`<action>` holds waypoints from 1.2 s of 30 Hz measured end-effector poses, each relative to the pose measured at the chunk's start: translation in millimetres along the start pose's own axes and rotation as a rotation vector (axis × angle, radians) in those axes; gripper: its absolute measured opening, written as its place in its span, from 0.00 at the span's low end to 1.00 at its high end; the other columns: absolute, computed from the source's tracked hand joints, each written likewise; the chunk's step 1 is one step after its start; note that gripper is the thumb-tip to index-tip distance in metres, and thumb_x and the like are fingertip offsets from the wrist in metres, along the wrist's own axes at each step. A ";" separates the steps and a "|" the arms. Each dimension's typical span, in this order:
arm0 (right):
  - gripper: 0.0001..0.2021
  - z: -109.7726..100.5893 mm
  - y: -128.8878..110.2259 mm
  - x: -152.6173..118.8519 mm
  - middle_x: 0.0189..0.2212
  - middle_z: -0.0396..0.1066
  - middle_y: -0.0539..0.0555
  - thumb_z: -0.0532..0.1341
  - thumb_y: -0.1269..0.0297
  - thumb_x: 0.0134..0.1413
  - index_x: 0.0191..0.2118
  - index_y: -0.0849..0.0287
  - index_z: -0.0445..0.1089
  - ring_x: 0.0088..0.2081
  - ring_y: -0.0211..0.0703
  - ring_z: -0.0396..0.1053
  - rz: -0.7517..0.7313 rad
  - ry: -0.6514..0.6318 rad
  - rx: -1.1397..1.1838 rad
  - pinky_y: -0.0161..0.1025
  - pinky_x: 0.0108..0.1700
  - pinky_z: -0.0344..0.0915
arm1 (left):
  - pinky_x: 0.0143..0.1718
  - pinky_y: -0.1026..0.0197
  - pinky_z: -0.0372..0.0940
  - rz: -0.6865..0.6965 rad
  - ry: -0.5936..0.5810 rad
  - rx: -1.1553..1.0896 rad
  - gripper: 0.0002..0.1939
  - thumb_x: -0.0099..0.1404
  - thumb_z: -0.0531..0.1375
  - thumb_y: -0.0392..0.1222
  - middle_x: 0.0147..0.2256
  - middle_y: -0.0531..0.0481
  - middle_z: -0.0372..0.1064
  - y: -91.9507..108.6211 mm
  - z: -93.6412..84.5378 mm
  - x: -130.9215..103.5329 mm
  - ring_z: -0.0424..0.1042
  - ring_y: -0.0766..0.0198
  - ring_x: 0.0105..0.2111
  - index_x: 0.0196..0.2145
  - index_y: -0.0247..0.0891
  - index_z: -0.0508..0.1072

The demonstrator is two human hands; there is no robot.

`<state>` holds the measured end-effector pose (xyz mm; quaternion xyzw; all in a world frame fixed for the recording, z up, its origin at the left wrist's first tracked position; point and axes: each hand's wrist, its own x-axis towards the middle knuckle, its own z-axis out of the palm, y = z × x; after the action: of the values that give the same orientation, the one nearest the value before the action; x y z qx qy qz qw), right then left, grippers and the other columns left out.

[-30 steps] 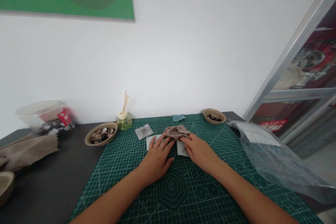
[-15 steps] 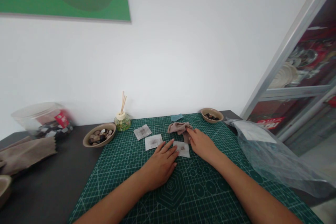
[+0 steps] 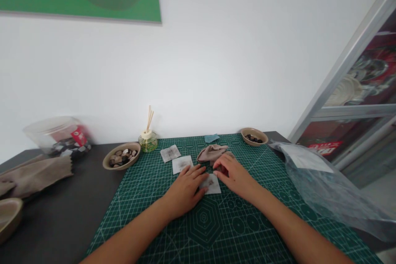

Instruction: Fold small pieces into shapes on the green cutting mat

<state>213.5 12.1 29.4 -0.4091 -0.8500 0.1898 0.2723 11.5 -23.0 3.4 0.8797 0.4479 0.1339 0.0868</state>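
My left hand point(image 3: 187, 192) lies flat on the green cutting mat point(image 3: 204, 225), fingers spread. Its thumb and fingertips touch the left side of a small white paper square point(image 3: 213, 185) with a dark smudge. Over the upper right of that square is my right hand point(image 3: 232, 173), thumb and forefinger curled together; whatever they pinch, if anything, is hidden. Just behind the right hand a crumpled grey-brown cloth point(image 3: 210, 153) rests on the mat. Two more smudged squares lie to the left, a nearer paper square point(image 3: 182, 165) and a farther paper square point(image 3: 170, 154).
A bowl of stones point(image 3: 122, 156) and a reed diffuser point(image 3: 148, 140) stand at the left, a bowl of dark stones point(image 3: 254, 137) at the back right. A blue piece point(image 3: 211, 137) lies behind the cloth. Clear plastic bag point(image 3: 324, 189) covers the right edge; another cloth point(image 3: 40, 175) lies far left.
My right hand has come off the cloth and moved nearer, to the paper square, its fingers now curled. That square has shifted slightly toward me. The view has turned a little left.
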 end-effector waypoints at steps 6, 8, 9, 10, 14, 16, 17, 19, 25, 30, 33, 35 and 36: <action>0.09 8.8 -3.0 -5.0 0.39 0.64 0.54 0.54 0.77 0.54 0.39 0.60 0.66 0.39 0.41 0.65 -0.072 -0.137 0.012 0.38 0.43 0.63 | 0.61 0.39 0.41 -0.039 0.030 -0.053 0.22 0.65 0.56 0.43 0.60 0.45 0.57 -0.4 -0.2 1.0 0.50 0.52 0.62 0.57 0.42 0.62; 0.08 8.7 -2.7 -5.4 0.38 0.65 0.54 0.55 0.77 0.54 0.38 0.60 0.66 0.41 0.42 0.65 -0.072 -0.144 -0.033 0.40 0.45 0.62 | 0.62 0.39 0.40 -0.055 0.043 -0.089 0.21 0.64 0.58 0.42 0.58 0.45 0.60 -2.0 -1.0 1.7 0.51 0.52 0.62 0.54 0.42 0.65; 0.07 8.4 -2.9 -5.4 0.38 0.65 0.54 0.55 0.77 0.54 0.38 0.61 0.66 0.41 0.43 0.65 -0.066 -0.147 -0.049 0.40 0.45 0.62 | 0.62 0.39 0.40 -0.059 0.046 -0.109 0.21 0.63 0.58 0.42 0.58 0.45 0.60 -3.1 -1.2 2.0 0.52 0.52 0.61 0.54 0.41 0.65; 0.07 8.1 -3.3 -5.4 0.37 0.66 0.54 0.55 0.77 0.54 0.37 0.61 0.66 0.40 0.43 0.65 -0.062 -0.153 -0.058 0.40 0.44 0.62 | 0.61 0.39 0.40 -0.060 0.049 -0.128 0.21 0.62 0.59 0.41 0.58 0.45 0.61 -4.0 -1.2 2.2 0.52 0.51 0.61 0.53 0.41 0.66; 0.07 7.2 -6.9 -5.2 0.37 0.66 0.54 0.56 0.77 0.54 0.36 0.61 0.66 0.40 0.42 0.65 -0.086 -0.189 -0.061 0.39 0.43 0.63 | 0.61 0.40 0.42 -0.058 0.072 -0.168 0.19 0.60 0.61 0.39 0.57 0.45 0.62 -5.2 -0.6 2.4 0.52 0.51 0.61 0.50 0.41 0.67; 0.06 6.6 -8.0 -5.2 0.37 0.66 0.55 0.56 0.77 0.54 0.36 0.61 0.67 0.40 0.43 0.65 -0.081 -0.172 -0.089 0.40 0.43 0.63 | 0.61 0.40 0.42 -0.060 0.078 -0.168 0.18 0.59 0.61 0.38 0.57 0.44 0.62 -4.4 -0.9 2.3 0.52 0.51 0.61 0.48 0.40 0.67; 0.06 6.3 -8.1 -5.2 0.37 0.66 0.55 0.56 0.77 0.54 0.36 0.62 0.67 0.40 0.43 0.65 -0.077 -0.164 -0.103 0.40 0.44 0.63 | 0.61 0.40 0.42 -0.062 0.078 -0.165 0.18 0.59 0.61 0.38 0.57 0.44 0.62 -3.9 -1.1 2.3 0.52 0.50 0.61 0.48 0.40 0.67; 0.07 6.3 -7.8 -5.4 0.36 0.66 0.54 0.56 0.78 0.53 0.36 0.61 0.67 0.39 0.43 0.65 -0.087 -0.169 -0.109 0.40 0.43 0.63 | 0.61 0.40 0.42 -0.062 0.076 -0.162 0.16 0.59 0.61 0.38 0.57 0.43 0.61 -3.1 -1.6 2.0 0.51 0.50 0.61 0.46 0.40 0.66; 0.07 8.3 -8.0 -6.3 0.38 0.66 0.55 0.56 0.77 0.54 0.37 0.61 0.68 0.41 0.43 0.65 -0.132 -0.189 -0.078 0.40 0.45 0.63 | 0.61 0.39 0.41 -0.058 0.090 -0.149 0.14 0.60 0.59 0.37 0.56 0.43 0.61 -2.2 -0.9 0.5 0.50 0.51 0.61 0.44 0.41 0.66; 0.08 6.4 -6.0 -7.4 0.38 0.66 0.54 0.55 0.77 0.54 0.37 0.60 0.68 0.40 0.42 0.66 -0.131 -0.209 -0.088 0.38 0.44 0.63 | 0.61 0.38 0.39 -0.055 0.096 -0.123 0.13 0.60 0.60 0.39 0.56 0.44 0.61 -1.0 -0.2 -1.2 0.49 0.50 0.62 0.43 0.41 0.66; 0.08 6.8 -6.4 -7.8 0.38 0.66 0.54 0.55 0.76 0.55 0.38 0.60 0.68 0.40 0.41 0.66 -0.152 -0.226 -0.075 0.37 0.43 0.63 | 0.61 0.38 0.39 -0.040 0.092 -0.100 0.16 0.60 0.60 0.40 0.57 0.44 0.60 -1.2 0.3 -1.6 0.49 0.50 0.62 0.47 0.41 0.66; 0.07 7.1 -7.1 -7.8 0.38 0.66 0.54 0.56 0.75 0.55 0.38 0.61 0.68 0.40 0.43 0.66 -0.142 -0.211 -0.107 0.39 0.44 0.63 | 0.61 0.37 0.38 -0.029 0.078 -0.087 0.19 0.61 0.60 0.39 0.58 0.45 0.58 -1.7 0.3 -1.5 0.48 0.49 0.62 0.50 0.43 0.65; 0.06 7.2 -7.4 -7.7 0.37 0.66 0.55 0.56 0.75 0.55 0.37 0.61 0.69 0.40 0.44 0.65 -0.131 -0.203 -0.123 0.40 0.44 0.63 | 0.61 0.36 0.38 -0.026 0.066 -0.083 0.20 0.61 0.60 0.39 0.59 0.45 0.57 -1.9 0.1 -1.3 0.47 0.49 0.62 0.52 0.44 0.65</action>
<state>208.6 0.8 25.4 -0.3473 -0.9082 0.1594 0.1709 9.3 -22.9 2.6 0.8646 0.4558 0.1803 0.1101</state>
